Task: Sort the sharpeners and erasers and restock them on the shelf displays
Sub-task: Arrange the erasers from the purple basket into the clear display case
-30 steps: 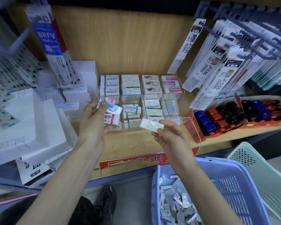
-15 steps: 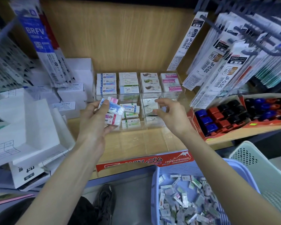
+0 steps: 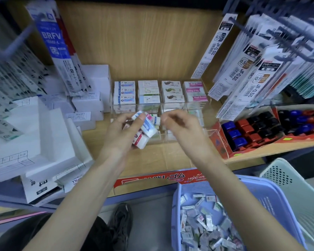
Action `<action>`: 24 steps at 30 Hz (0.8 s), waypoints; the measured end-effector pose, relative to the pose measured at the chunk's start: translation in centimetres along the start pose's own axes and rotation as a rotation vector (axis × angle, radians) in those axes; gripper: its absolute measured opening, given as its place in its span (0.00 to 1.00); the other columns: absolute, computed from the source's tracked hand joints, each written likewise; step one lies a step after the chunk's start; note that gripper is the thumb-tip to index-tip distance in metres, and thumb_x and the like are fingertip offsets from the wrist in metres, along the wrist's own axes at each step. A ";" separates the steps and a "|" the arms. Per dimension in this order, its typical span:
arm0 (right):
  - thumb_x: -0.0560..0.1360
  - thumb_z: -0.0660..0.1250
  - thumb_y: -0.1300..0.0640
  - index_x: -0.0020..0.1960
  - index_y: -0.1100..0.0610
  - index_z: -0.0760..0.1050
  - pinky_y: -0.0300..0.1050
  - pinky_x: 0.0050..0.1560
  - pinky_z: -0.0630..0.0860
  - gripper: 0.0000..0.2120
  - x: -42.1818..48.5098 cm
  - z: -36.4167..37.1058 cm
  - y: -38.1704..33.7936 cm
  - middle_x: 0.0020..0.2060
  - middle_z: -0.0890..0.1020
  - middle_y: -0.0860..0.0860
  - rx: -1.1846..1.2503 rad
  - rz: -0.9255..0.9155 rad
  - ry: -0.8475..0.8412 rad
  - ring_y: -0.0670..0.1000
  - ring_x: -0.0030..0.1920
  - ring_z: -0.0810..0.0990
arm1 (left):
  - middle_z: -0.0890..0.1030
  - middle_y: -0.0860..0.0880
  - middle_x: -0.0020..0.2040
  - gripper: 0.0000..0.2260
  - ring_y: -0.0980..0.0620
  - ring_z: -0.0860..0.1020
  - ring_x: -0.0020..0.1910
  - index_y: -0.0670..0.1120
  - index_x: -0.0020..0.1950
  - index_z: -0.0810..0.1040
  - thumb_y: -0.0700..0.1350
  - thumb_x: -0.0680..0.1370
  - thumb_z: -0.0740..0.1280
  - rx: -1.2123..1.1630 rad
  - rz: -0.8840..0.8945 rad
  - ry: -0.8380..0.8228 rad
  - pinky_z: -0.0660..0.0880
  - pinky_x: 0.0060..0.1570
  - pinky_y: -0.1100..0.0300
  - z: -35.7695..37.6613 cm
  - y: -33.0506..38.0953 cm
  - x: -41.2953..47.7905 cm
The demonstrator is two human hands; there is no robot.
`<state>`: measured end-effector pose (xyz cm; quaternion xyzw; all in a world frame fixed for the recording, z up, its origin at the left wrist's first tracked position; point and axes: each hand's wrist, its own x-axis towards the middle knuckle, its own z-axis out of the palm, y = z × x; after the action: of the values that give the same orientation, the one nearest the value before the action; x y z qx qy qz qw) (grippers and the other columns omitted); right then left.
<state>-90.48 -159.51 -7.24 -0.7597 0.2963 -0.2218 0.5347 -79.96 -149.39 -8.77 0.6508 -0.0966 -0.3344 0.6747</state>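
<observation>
2 hands now closer: left hand (image 3: 120, 134) round erasers (image 3: 147, 126), right hand (image 3: 181, 124) curled, seemingly empty.

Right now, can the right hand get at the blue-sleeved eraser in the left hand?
Probably yes: the right hand hovers beside the left hand, nothing stands between them, and the blue-sleeved eraser sits on top, pinned only by the thumb.

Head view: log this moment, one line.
left hand grips erasers | right hand curled beside it, contents unclear | both over clear display | basket holds loose stock
</observation>
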 end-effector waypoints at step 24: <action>0.71 0.72 0.64 0.53 0.61 0.71 0.32 0.28 0.70 0.14 -4.3 3.3 0.4 0.33 0.79 0.53 0.224 0.289 -0.019 0.42 0.25 0.75 | 0.80 0.51 0.43 0.05 0.60 0.80 0.32 0.50 0.45 0.79 0.40 0.76 0.66 0.199 0.113 0.035 0.69 0.24 0.66 -8.7 0.8 -3.2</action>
<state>-91.52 -154.41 -8.75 -0.6470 0.3708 -0.1670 0.6450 -77.18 -140.56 -8.18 0.7137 -0.1540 -0.2731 0.6263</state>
